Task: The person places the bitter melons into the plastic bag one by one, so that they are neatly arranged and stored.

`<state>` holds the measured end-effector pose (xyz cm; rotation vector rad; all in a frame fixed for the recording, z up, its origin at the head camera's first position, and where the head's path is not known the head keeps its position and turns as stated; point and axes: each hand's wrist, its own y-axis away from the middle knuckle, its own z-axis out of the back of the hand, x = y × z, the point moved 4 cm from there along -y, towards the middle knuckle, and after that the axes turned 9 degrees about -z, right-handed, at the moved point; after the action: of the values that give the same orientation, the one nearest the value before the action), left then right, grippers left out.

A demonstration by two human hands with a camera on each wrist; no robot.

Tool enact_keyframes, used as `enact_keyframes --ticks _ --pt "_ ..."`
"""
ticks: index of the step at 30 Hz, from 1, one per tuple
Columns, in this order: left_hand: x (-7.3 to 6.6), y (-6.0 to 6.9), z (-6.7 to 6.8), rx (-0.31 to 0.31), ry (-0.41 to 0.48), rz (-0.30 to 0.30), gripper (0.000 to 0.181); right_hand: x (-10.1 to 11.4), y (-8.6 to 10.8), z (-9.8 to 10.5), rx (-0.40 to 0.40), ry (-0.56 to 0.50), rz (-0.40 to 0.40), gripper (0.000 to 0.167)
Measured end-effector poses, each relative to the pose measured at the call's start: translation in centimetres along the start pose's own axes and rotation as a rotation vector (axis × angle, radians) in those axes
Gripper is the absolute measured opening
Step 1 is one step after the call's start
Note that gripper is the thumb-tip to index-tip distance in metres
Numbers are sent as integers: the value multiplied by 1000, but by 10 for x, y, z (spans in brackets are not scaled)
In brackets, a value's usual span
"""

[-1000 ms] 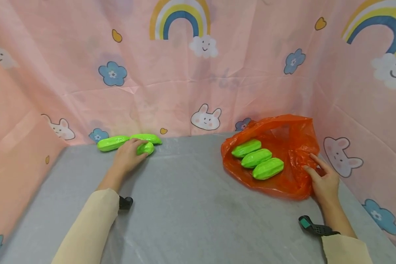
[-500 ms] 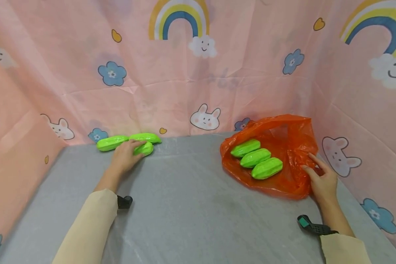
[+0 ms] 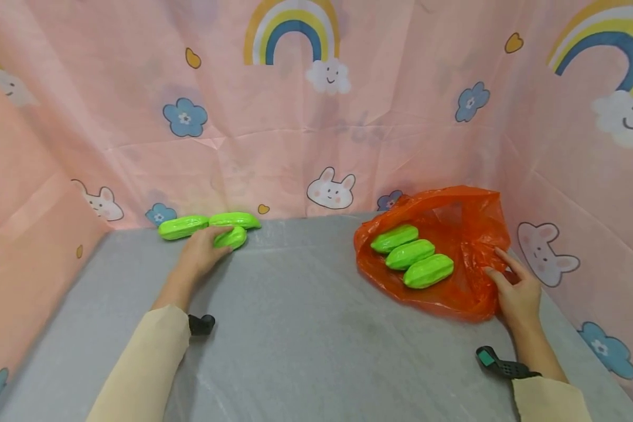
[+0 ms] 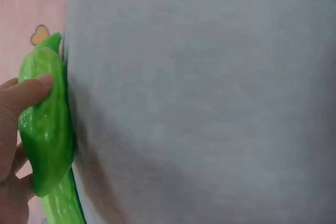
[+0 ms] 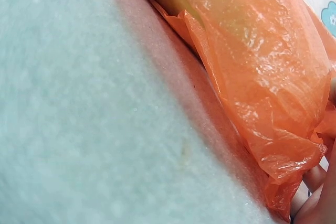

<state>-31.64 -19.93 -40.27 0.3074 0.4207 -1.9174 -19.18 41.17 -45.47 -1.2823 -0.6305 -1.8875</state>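
Note:
In the head view my left hand [image 3: 200, 252] is at the back left, its thumb and fingers around a shiny, ridged green gourd [image 3: 232, 238]. The left wrist view shows the thumb across this gourd [image 4: 50, 124] and fingertips behind it. Just behind lie two similar gourds, one to the left [image 3: 181, 227] and one to the right [image 3: 237, 220]. At the right, my right hand [image 3: 521, 293] pinches the side of a red plastic bag [image 3: 466, 293]. The bag lies with its mouth spread, and three green gourds [image 3: 410, 254] rest inside it in a row.
A grey-covered table [image 3: 295, 328] fills the foreground. Pink printed cloth [image 3: 274, 146] rises as walls at the back and on both sides, close behind the gourds and the bag. Each wrist wears a black strap-like device [image 3: 503, 363].
The left hand and its gourd have shifted slightly left, and more of that gourd shows. My right hand keeps its hold on the bag. The head view has moved a little.

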Motion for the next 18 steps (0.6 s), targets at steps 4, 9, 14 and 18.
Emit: enact_keyframes --ticks 4,9,14,18 --pt "-4 2 -2 -15 -7 -16 51 0 1 1 -2 -11 -2 49" --pt "-15 1 -2 -10 2 -30 49 -2 0 1 9 -12 -4 50" --pt "-26 -1 -1 -45 14 -61 50 -2 -1 1 10 -5 -6 50" --pt "-33 -1 -4 -65 28 -76 50 -1 -1 1 12 -10 -9 50"
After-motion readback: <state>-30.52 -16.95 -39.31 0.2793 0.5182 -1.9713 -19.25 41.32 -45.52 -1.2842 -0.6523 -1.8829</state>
